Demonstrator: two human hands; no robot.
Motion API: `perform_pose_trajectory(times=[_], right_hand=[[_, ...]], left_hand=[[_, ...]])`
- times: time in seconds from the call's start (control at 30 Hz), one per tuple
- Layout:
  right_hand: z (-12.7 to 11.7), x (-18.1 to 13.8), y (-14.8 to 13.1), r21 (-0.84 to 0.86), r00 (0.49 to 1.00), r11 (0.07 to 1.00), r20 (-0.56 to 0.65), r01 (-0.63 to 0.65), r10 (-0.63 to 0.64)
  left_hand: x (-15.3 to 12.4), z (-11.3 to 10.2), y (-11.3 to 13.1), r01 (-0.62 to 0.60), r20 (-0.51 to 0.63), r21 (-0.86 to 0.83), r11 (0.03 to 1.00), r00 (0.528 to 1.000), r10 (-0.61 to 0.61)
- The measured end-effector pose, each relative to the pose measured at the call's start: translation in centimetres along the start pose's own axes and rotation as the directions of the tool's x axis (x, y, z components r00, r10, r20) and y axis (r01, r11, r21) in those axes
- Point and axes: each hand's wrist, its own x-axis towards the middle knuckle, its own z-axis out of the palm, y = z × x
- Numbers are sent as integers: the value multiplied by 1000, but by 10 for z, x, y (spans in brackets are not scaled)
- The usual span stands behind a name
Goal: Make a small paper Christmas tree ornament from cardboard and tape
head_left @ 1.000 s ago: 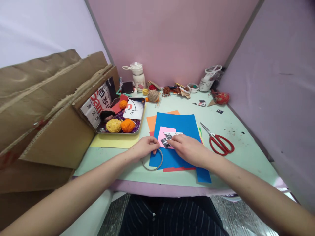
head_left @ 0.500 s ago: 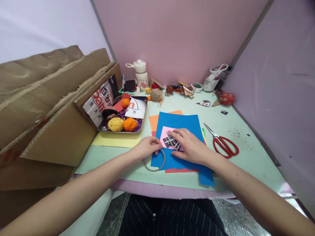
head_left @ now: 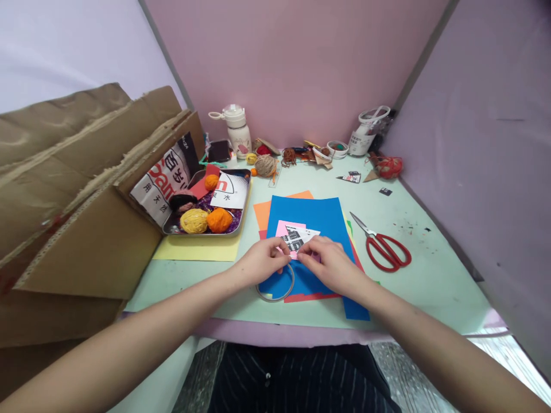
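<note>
— What are the hands on?

— Both meet at the near edge of a small pink paper square [head_left: 284, 228]. The left hand [head_left: 262, 261] has thumb and forefinger pressed together on its lower left corner. The right hand [head_left: 330, 265] pinches the lower right, with its other fingers curled down.

— And the printed piece?

— A black-and-white printed paper scrap [head_left: 300, 236] lies on top of the pink square, tilted. The fingertips cover its near edge, so I cannot tell whether they grip it too.

— Where does all that sit?

— On a large blue paper sheet [head_left: 316, 213], which tops a stack of orange, red and green sheets in the middle of the pale green table [head_left: 430, 275].

— Anything close by?

— A thin grey wire ring [head_left: 275, 299] lies flat just under the left hand, half on the blue sheet. Red-handled scissors [head_left: 386, 248] lie to the right, apart from the stack. To the left, a metal tray [head_left: 241, 211] holds a yellow yarn ball [head_left: 193, 220] and an orange yarn ball [head_left: 219, 219].
</note>
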Motion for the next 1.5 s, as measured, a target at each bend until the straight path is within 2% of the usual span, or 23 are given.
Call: perform_pose_trajectory(times=[0.2,0.43,0.5,0.63,0.8,0.9,0.93,1.0,1.07,1.17,1.33,1.5], right_hand=[[1,2,-4,224,993,969,75,-105,91],[-3,11,-3,228,993,967,54,-113,103],[-5,16,1,201,995,974,9,-100,100],[-13,30,14,111,993,988,-45,-107,112],[-17,36,19,82,995,992,-36,-94,97],[-17,32,14,113,997,991,-28,-69,73],[-17,31,13,119,997,990,-31,-71,75],[-16,33,10,109,994,990,-48,-92,98],[-11,37,9,82,990,990,-74,-118,124],[-2,44,12,37,986,991,-103,-125,128],[9,50,20,-14,986,992,-116,-122,120],[11,52,25,-23,991,993,-80,-113,110]], left_hand=[[1,4,1,-59,2,31,998,998,59],[2,2,13,-62,6,109,992,998,61],[5,-2,19,-17,2,139,990,1000,17],[16,-16,27,155,7,187,970,987,-159],[23,-33,39,300,109,177,938,941,-321],[20,-42,49,361,241,147,921,890,-388],[20,-45,52,357,258,179,917,882,-394],[24,-51,55,301,217,312,901,901,-377],[32,-55,56,214,133,484,848,940,-314],[48,-57,53,160,119,640,751,945,-303],[63,-53,41,153,114,694,703,941,-318],[70,-55,24,125,113,631,766,962,-250]])
